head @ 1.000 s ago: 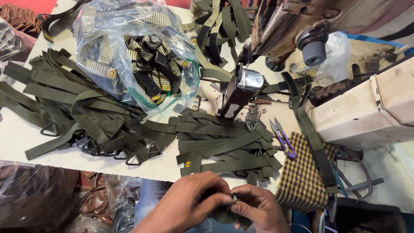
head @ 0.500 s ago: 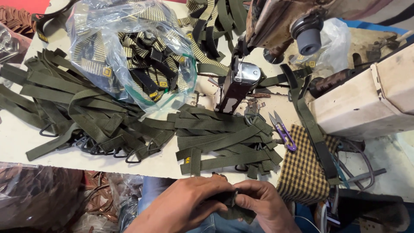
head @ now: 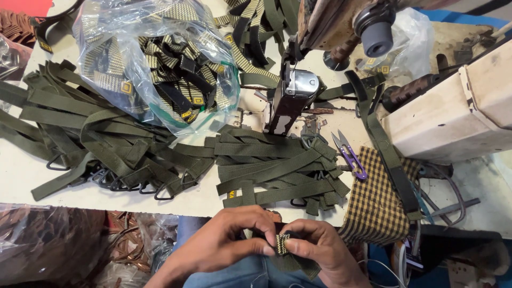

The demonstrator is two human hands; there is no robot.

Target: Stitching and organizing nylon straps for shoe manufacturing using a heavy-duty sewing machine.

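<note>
The table (head: 21, 176), pale and crowded, carries nearly everything; places below are given from the sewing machine (head: 298, 96) that stands at its far middle.

Left of the sewing machine lies the biggest heap, loose olive webbing straps (head: 90, 138) with dark metal rings along the near edge; they overlap too much to count. Behind that heap sits one clear plastic bag (head: 154, 58) stuffed with black and tan patterned straps. Directly in front of the machine is a second, flatter pile of olive straps (head: 272, 170), also too tangled for a count. To the machine's right stands one cream-coloured block-shaped housing (head: 458, 112), and in front of that one checked cloth (head: 373, 208) hangs over the table's near edge. One pair of purple-handled snips (head: 349, 154) lies between the flat pile and the cloth.

Nearest the camera, well in front of the machine and below the table edge, two hands meet over the lap. The left hand (head: 229, 240) and right hand (head: 314, 250) are both clamped on one short webbing piece (head: 282, 245), thumbs and fingertips pinching its tan-patterned end, the olive remainder trailing under the right hand.

Compared with a second ago, the hands have stayed in the same place below the table, and the patterned end now shows clearly between the thumbs, so the piece appears to have been turned or folded in the fingers.
</note>
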